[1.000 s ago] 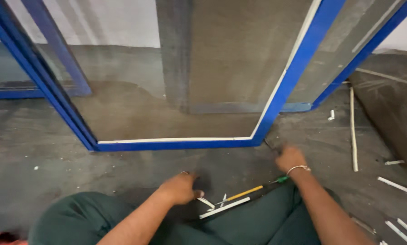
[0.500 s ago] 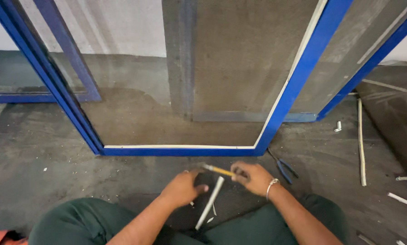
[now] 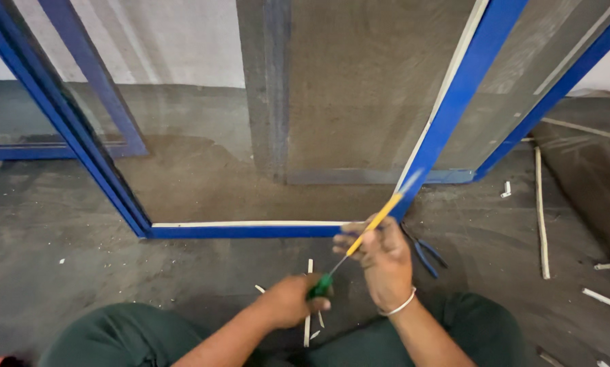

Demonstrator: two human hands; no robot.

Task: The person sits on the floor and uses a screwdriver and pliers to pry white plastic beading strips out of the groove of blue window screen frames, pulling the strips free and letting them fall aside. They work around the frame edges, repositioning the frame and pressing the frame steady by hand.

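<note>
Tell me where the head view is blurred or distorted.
Head view: the yellow tool between left hand and right hand is motion-smeared at its upper tip; the blue frame splays outward from wide-angle distortion; lighting is flat and dim, without glare.

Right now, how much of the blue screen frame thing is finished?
A white strip already lies along the bottom rail of the blue frame. In hand: the left hand grips a screwdriver by its green end, and the right hand holds it near the frame's corner. Blue pliers and loose white strips lie on the floor, unused.
</note>
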